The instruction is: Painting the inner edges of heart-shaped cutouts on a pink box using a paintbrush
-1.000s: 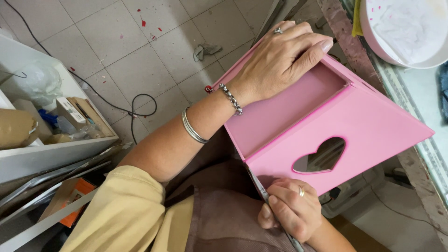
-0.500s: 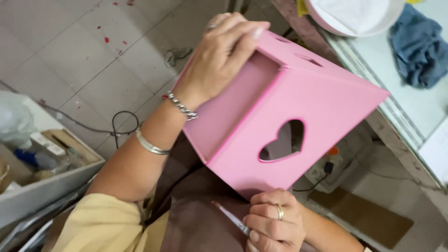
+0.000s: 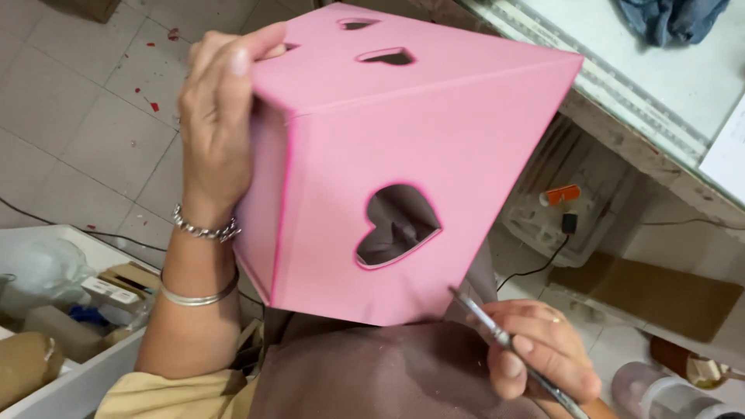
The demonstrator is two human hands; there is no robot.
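Over the lap, a pink box (image 3: 403, 163) with heart cut-outs, held up tilted between the two hands, one corner edge turned toward the camera. Left hand (image 3: 221, 132) wrapped over the upper left corner, thumb on the near face, fingers gone behind the far side; chain bracelet (image 3: 203, 229) and plain bangle (image 3: 198, 296) on that wrist. Right hand (image 3: 535, 353) low and to the right, just below the bottom edge of the box, closed in a pinch on a thin brush (image 3: 504, 341). Brush shaft running diagonally, upper end pointing up-left at the lower right edge of the box, close to it but contact not clear to tell; bristles not made out. Box above and left of the right hand, long faces sloping down toward the lap. Nearer hand to the bottom edge: the right; left only steadying at the top. Beyond, a table (image 3: 621, 85) with a blue cloth (image 3: 671, 19); left, a white crate (image 3: 70, 388) of odds and ends on the tiled floor (image 3: 85, 93).
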